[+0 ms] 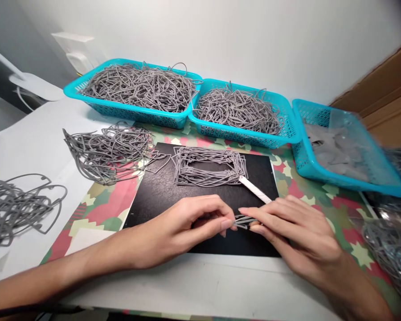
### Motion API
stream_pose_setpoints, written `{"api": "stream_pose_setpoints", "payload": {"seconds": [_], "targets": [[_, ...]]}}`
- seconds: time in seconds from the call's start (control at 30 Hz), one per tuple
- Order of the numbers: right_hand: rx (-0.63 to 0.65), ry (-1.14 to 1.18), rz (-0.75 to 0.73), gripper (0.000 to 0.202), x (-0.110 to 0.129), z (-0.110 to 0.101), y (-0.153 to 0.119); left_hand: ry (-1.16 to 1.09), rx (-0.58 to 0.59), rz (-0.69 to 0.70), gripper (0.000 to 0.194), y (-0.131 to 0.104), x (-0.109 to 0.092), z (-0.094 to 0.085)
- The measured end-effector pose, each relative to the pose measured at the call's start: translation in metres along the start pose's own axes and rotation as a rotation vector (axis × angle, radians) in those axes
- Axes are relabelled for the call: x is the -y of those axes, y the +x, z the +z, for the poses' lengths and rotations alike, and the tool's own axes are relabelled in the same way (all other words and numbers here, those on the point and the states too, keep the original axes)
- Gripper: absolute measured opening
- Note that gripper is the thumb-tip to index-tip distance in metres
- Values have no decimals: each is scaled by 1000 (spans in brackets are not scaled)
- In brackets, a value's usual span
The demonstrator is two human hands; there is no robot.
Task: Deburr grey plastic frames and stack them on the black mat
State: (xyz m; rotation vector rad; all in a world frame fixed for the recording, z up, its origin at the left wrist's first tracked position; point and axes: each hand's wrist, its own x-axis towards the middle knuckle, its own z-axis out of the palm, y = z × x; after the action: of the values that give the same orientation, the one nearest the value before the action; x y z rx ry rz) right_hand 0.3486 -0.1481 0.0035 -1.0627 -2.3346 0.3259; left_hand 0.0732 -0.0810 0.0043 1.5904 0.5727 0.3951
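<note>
My left hand (200,220) pinches one end of a small bunch of thin grey loops (243,220) over the black mat (157,191). The fingers of my right hand (294,227) close on the bunch's other end. A slim white stick (255,189) runs from my right hand toward a neat rectangular stack of grey frames (209,180) on the mat. Whether my right hand grips the stick is hidden. Left of the stack, a loose heap of grey loops (110,154) overlaps the mat's edge.
Three blue baskets stand behind: two with grey loops, left (133,107) and middle (240,136), and one with plastic bags (337,176) at the right. More loops (16,207) lie far left. Clear bags of loops (390,249) lie at the right edge, near cardboard (384,84).
</note>
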Motion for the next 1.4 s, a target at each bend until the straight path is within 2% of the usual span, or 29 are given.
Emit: {"api": "stream_pose_setpoints", "payload": {"seconds": [0.3,0.97,1.4], "targets": [[61,-29,-20,39,-3,-5,-4,25,44,-6,25,0,2,-1],[104,-47,-57,47,-4,-9,-5,-1,119,-9,21,2,1,-4],[160,-9,-42,40,-4,-10,-4,12,146,-9,21,2,3,-5]]}}
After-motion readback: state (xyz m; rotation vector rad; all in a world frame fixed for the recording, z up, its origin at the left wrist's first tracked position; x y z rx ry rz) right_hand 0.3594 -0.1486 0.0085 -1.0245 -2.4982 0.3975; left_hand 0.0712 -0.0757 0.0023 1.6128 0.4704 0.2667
